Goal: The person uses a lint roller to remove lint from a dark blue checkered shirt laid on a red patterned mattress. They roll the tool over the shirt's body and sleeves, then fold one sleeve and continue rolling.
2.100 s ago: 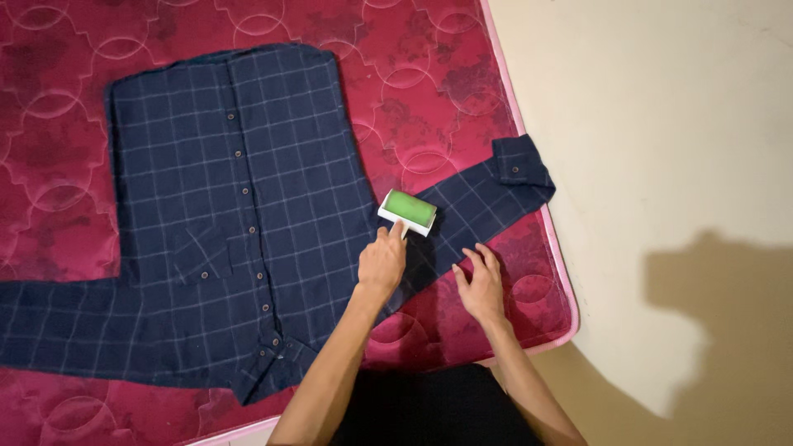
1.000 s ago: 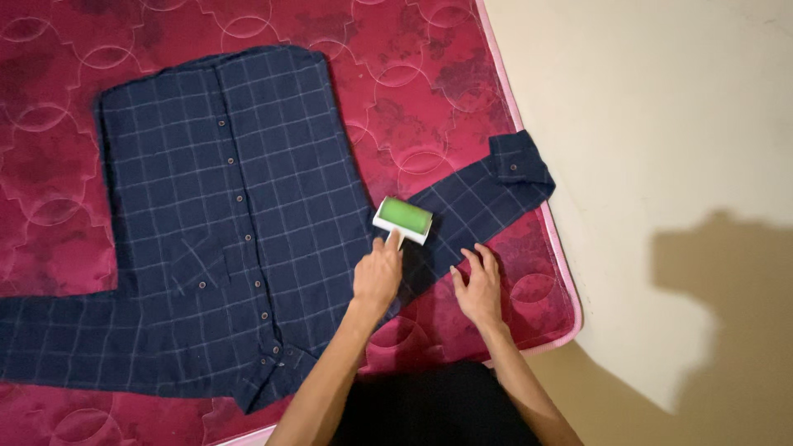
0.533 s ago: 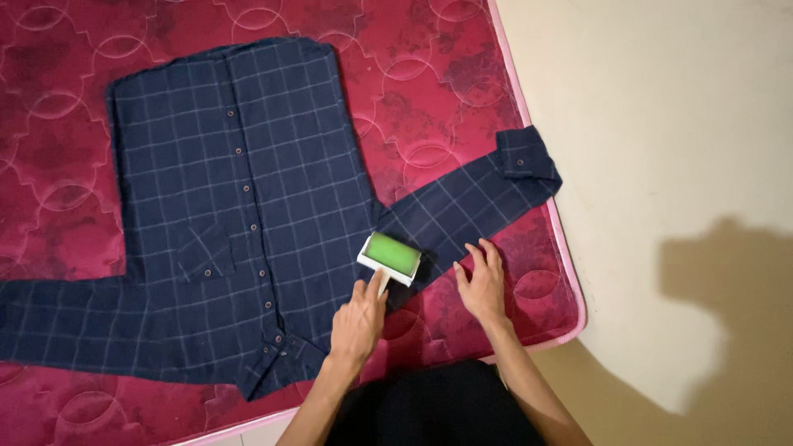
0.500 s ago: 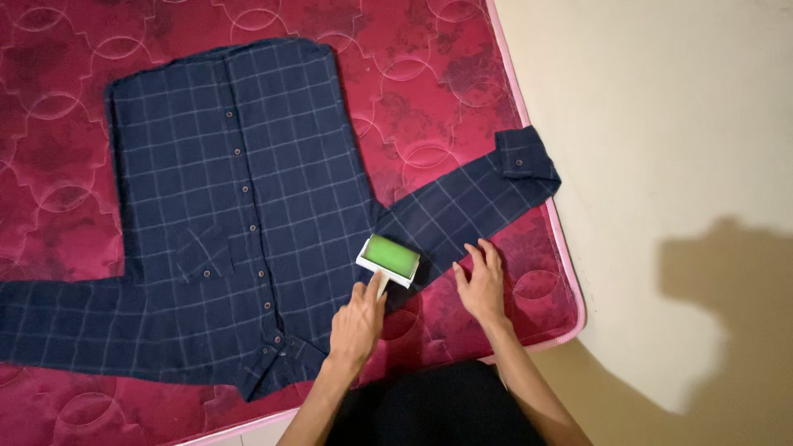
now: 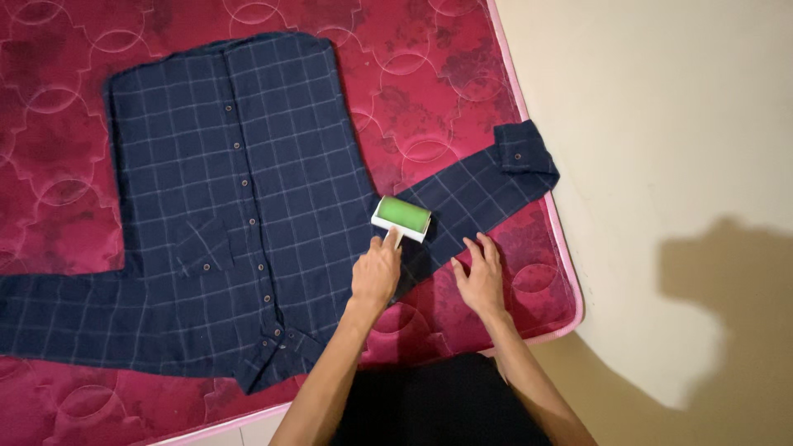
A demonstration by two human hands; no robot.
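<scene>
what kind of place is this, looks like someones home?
Probably a room in a home: a red patterned mattress with pink piping lies on a plain cream floor, with a navy checked button-up shirt spread flat on it.

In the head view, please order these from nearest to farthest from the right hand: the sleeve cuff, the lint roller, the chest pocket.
From the right hand:
1. Lint roller, just to its left.
2. Sleeve cuff, up near the mattress edge.
3. Chest pocket, far left on the shirt.

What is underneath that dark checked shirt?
The shirt lies flat on a red patterned mattress with pink edging. Whatever mattress surface sits directly beneath the cloth is covered and cannot be seen.
</scene>
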